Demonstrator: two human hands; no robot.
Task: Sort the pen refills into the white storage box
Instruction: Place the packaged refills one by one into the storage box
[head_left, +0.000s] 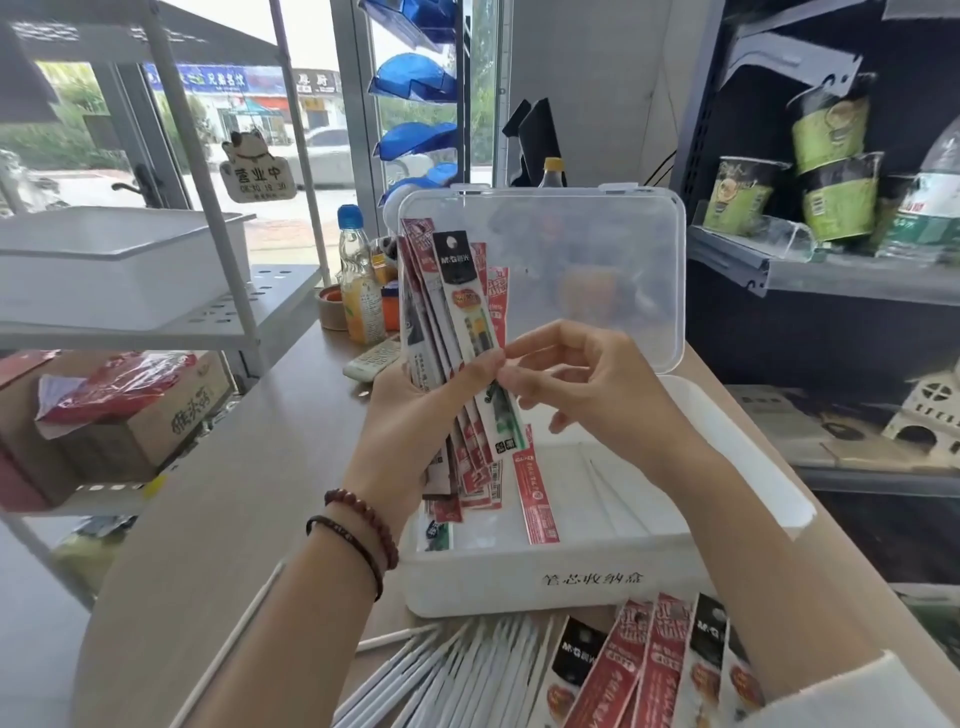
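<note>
- Box (597, 571): white, open, standing on the table (234, 493) directly below both hands. Its clear lid (571, 260) stands upright behind them.
- Box contents: a few boxed packs (535, 499) of refills lie at the left end, under the left hand.
- Writing: the box front is printed "笔芯收纳盒". The black-headed packs read "M&G". The print on the red packs is too blurred to read.
- Left hand (415, 415): raised over the box, gripping a fan of held packs (457, 312) upright, with the thumb across the front. There are two bead bracelets (358, 525) on the wrist.
- Right hand (587, 384): just beside the left, thumb and forefinger pinching the right edge of the front held pack. The other fingers are loosely curled.
- Nearer than the hands: loose packs (649, 670) lie on the table under the right forearm, touching the box front. A row of white sticks (457, 670) lies just to their left.
</note>
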